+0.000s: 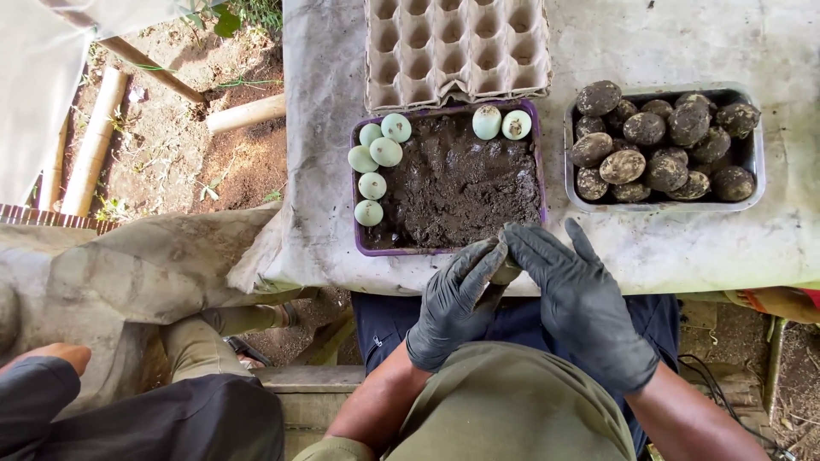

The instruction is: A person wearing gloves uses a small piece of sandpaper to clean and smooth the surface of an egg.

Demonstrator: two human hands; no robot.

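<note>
A mud-coated egg, low centre of the frame just below the purple tray, sits cupped between the gloved left hand and right hand, both grasping it; gentle, even pressure would likely spread mud without cracking the shell.

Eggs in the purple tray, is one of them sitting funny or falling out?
One pale egg on the left sits over the rim of the purple tray, half off the mud. The others lie inside. Nothing looks broken or spilled.
</note>
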